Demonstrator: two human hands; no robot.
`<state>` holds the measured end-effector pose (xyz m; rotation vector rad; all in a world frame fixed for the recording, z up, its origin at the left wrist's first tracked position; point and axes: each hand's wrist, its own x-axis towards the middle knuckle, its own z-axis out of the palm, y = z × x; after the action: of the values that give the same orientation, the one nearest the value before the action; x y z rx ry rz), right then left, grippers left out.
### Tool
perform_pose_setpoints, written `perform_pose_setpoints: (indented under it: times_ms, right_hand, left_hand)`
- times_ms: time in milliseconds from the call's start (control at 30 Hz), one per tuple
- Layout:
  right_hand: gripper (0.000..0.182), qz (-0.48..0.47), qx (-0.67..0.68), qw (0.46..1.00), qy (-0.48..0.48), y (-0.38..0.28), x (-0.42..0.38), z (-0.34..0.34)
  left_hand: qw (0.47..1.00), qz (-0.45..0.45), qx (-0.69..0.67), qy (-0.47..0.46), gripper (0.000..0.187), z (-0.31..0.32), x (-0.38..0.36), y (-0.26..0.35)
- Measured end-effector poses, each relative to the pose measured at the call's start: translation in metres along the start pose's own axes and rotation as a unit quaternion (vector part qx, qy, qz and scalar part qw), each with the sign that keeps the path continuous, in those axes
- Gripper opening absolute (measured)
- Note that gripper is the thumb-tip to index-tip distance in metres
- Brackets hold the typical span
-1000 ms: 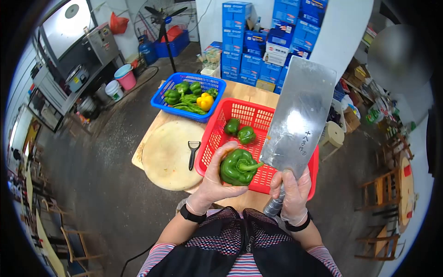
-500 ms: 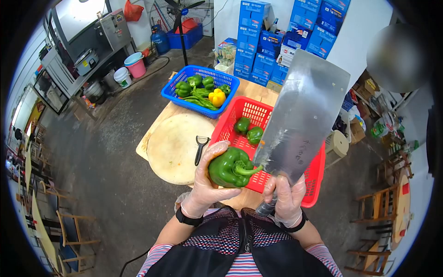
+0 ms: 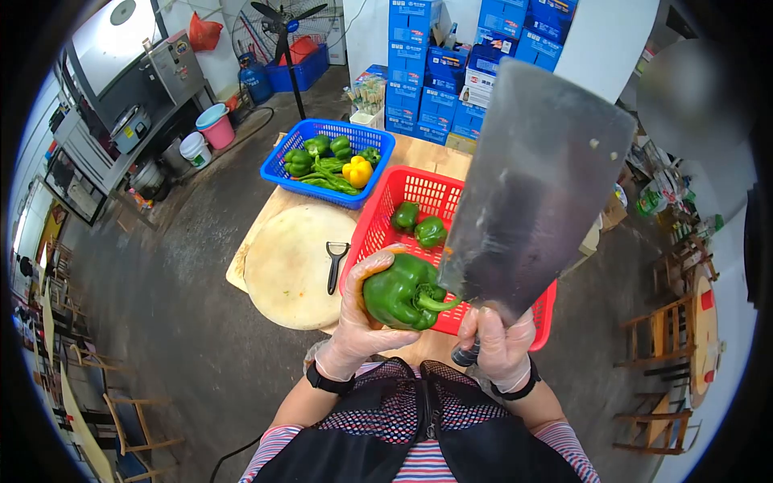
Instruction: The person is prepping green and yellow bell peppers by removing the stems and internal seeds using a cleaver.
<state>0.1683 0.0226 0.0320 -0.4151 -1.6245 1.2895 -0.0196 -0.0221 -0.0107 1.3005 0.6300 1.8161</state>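
My left hand [image 3: 360,315], in a clear plastic glove, is closed round a large green bell pepper [image 3: 400,291] whose stem points right. Gloved too, my right hand [image 3: 501,344] grips the dark handle of a broad cleaver [image 3: 538,193]. The blade stands raised, its lower left corner right by the pepper's stem. Behind the hands is a red plastic basket [image 3: 372,211] with two green peppers [image 3: 419,225] inside; the cleaver hides part of it. Left of it lies a round cutting board [image 3: 282,270] with a black-handled peeler [image 3: 335,266] on it.
A blue basket [image 3: 270,171] of green peppers, long green chillies and a yellow pepper [image 3: 357,171] stands at the back of the wooden table [image 3: 431,158]. Blue cartons [image 3: 407,60] are stacked behind, with a black fan [image 3: 288,28] to their left. Wooden chairs stand on both sides.
The cleaver blade has tilted further right and its face has turned. The pepper stays in my left hand, its stem slightly lower. The camera view has shifted, moving the table leftward.
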Motion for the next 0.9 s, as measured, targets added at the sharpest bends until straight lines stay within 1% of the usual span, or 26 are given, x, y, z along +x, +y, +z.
perform_pose_setpoints:
  times_ms: [33, 167, 300, 367, 467, 533, 600, 667, 700, 767, 800, 867, 900]
  right_hand:
    - [0.019, -0.010, -0.016, 1.000, -0.024, 0.004, -0.002, -0.001]
    - [0.020, -0.030, -0.038, 0.999, -0.025, 0.008, -0.005, -0.004]
    - [0.021, -0.010, -0.033, 0.999, -0.015, 0.001, -0.009, -0.005]
    - [0.021, 0.002, -0.029, 1.000, -0.010, 0.002, -0.010, -0.006]
    - [0.022, -0.011, -0.036, 0.999, -0.008, 0.006, -0.010, -0.007]
    - [0.019, 0.013, -0.047, 0.999, -0.008, 0.005, -0.010, -0.007]
    - [0.017, 0.002, -0.046, 0.999, -0.009, 0.012, -0.012, -0.008]
    - [0.016, -0.009, -0.047, 0.999, -0.013, 0.021, -0.017, -0.008]
    - [0.014, -0.006, -0.055, 0.998, -0.005, 0.026, -0.021, -0.007]
    - [0.015, -0.014, -0.058, 0.998, 0.003, 0.031, -0.023, -0.004]
    - [0.015, -0.015, -0.058, 0.998, 0.003, 0.031, -0.022, -0.003]
    - [0.020, -0.016, 0.008, 1.000, 0.022, 0.032, -0.020, -0.001]
    - [0.020, -0.015, 0.008, 1.000, 0.023, 0.030, -0.019, 0.000]
  left_hand:
    - [1.000, -0.013, -0.005, 0.005, 0.089, 0.000, 0.000, 0.000]
    - [0.999, -0.042, -0.021, 0.011, 0.089, 0.001, 0.000, 0.000]
    - [0.999, -0.040, -0.014, 0.018, 0.089, 0.006, 0.003, -0.001]
    - [0.999, -0.029, 0.022, 0.026, 0.090, 0.005, 0.003, -0.005]
    - [0.998, -0.046, -0.009, 0.031, 0.089, 0.007, 0.002, -0.005]
    - [0.998, -0.045, 0.013, 0.029, 0.089, 0.004, 0.002, -0.006]
    - [0.998, -0.043, 0.033, 0.024, 0.089, 0.005, 0.002, -0.005]
    - [0.996, -0.075, -0.025, 0.045, 0.088, 0.011, 0.001, -0.001]
    - [0.996, -0.076, -0.025, 0.045, 0.088, 0.011, 0.001, -0.002]
    - [0.997, -0.068, -0.035, 0.015, 0.087, 0.011, 0.001, -0.005]
    - [0.997, -0.068, -0.035, 0.014, 0.087, 0.013, 0.002, -0.005]
    - [0.991, -0.087, -0.095, 0.044, 0.088, 0.019, 0.003, -0.004]
    - [0.991, -0.088, -0.095, 0.044, 0.088, 0.021, 0.005, -0.001]
